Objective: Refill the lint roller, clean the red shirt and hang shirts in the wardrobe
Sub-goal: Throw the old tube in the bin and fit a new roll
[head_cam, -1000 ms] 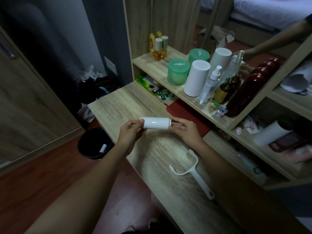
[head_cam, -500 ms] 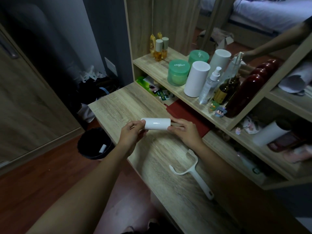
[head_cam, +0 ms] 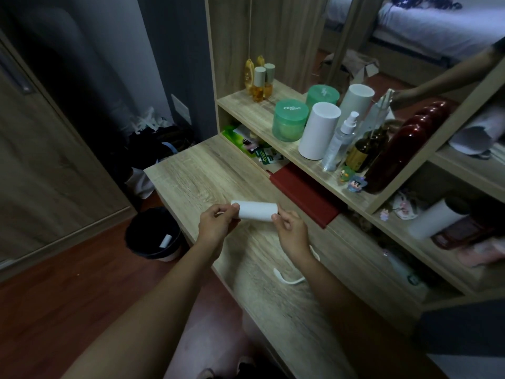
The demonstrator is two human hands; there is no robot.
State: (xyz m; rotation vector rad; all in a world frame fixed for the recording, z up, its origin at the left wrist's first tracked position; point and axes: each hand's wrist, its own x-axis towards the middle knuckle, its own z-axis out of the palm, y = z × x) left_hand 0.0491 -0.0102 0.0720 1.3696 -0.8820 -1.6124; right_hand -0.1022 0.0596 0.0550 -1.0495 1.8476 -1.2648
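Observation:
A white lint roll refill (head_cam: 257, 211) is held level above the wooden table (head_cam: 191, 173). My left hand (head_cam: 217, 224) pinches its left end. At the roll's right end my right hand (head_cam: 289, 231) has its fingers closed on the edge. The white lint roller handle (head_cam: 289, 280) lies on the table under my right forearm, which hides most of it. A folded red cloth (head_cam: 303, 195) lies at the back of the table, partly under the shelf.
A black waste bin (head_cam: 153, 233) with a white piece inside stands on the floor left of the table. The shelf (head_cam: 259, 119) holds green jars, a white cylinder (head_cam: 318, 131), spray and dark bottles. A wardrobe door stands at far left.
Both hands stay on the roll. My right forearm has shifted over the lint roller handle and now covers most of it. The view has moved slightly.

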